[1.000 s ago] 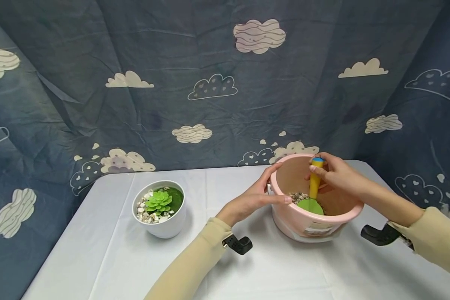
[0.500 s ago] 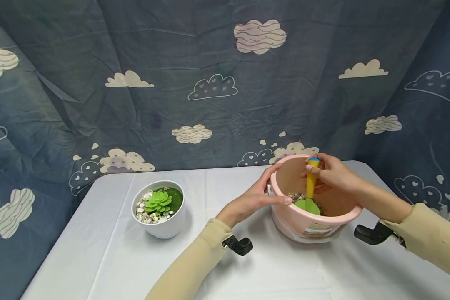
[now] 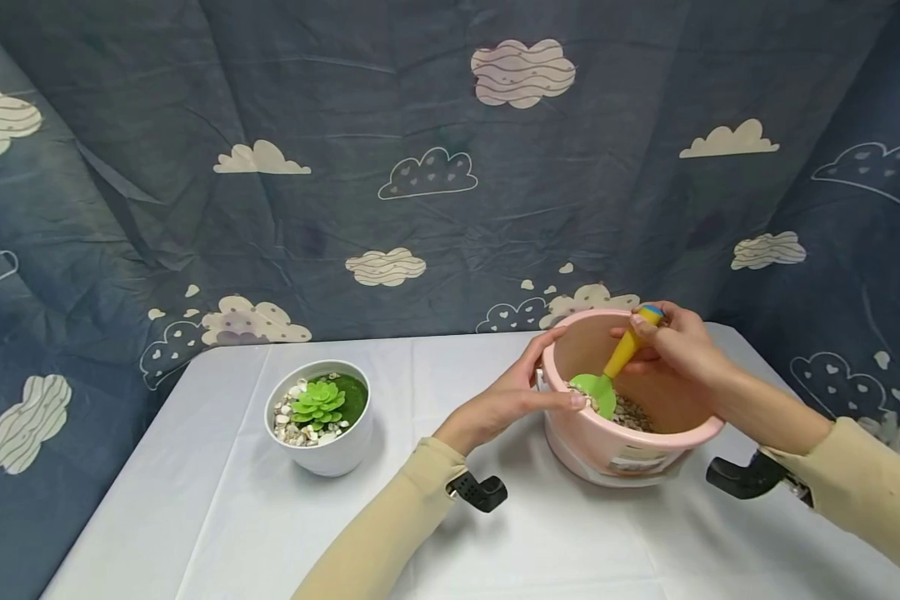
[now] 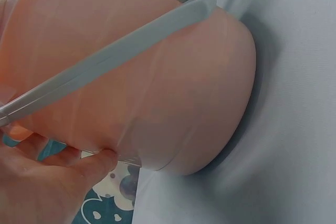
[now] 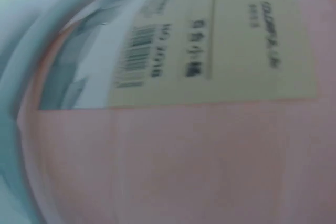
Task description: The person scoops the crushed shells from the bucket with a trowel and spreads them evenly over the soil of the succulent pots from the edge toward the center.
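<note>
A pink bucket (image 3: 577, 446) stands at the right of the table with small pebbles (image 3: 633, 415) inside. My left hand (image 3: 491, 407) grips its left side, thumb along the rim and the other fingers round the far side. In the left wrist view, fingertips press on the wall of the bucket (image 4: 173, 93), below its grey handle (image 4: 100, 64). My right hand (image 3: 678, 343) holds a toy shovel (image 3: 626, 348) by its yellow, blue-tipped handle. The shovel's green blade tilts toward the left inside wall, among the pebbles. The right wrist view is filled by the bucket's label (image 5: 210, 51).
A white pot (image 3: 337, 454) with a green succulent (image 3: 317, 403), white stones and a green patch stands left of centre on the white-covered table (image 3: 225, 500). Behind the table hangs a dark blue cloth (image 3: 330, 225) printed with clouds.
The shovel has gone from nearly upright to slanting, its blade swinging left and up toward the wall while the handle top leans right. More pebbles show. The left hand keeps its place.
</note>
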The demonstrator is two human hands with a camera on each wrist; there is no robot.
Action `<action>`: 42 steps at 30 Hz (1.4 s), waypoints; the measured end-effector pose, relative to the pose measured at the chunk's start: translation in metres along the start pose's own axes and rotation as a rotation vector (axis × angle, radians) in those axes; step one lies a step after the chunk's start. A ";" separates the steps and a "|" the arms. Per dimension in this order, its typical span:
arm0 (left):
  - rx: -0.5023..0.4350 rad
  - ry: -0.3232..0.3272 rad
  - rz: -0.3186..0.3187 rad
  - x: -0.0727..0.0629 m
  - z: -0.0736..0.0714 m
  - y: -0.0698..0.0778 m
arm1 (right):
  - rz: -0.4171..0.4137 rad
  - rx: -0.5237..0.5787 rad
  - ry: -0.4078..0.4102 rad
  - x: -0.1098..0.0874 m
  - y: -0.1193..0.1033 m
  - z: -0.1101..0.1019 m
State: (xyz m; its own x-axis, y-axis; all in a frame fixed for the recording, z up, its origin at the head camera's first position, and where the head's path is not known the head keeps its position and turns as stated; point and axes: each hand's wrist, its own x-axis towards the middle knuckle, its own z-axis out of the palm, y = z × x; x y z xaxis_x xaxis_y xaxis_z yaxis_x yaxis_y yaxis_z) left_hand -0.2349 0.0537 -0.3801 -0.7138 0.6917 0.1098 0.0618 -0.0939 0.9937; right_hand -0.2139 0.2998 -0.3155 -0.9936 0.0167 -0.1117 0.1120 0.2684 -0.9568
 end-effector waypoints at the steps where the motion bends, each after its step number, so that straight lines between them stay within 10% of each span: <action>1: -0.001 0.001 0.000 0.000 0.000 0.000 | -0.002 0.038 -0.002 0.000 0.000 -0.002; 42: -0.014 0.017 0.021 -0.001 -0.001 -0.002 | -0.111 0.657 -0.030 -0.054 0.014 -0.048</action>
State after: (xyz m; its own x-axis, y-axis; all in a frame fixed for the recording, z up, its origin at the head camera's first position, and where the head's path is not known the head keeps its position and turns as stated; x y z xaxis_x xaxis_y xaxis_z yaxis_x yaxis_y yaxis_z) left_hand -0.2357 0.0525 -0.3826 -0.7239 0.6776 0.1297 0.0672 -0.1178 0.9908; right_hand -0.1598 0.3491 -0.3096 -1.0000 -0.0064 -0.0018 0.0041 -0.3762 -0.9265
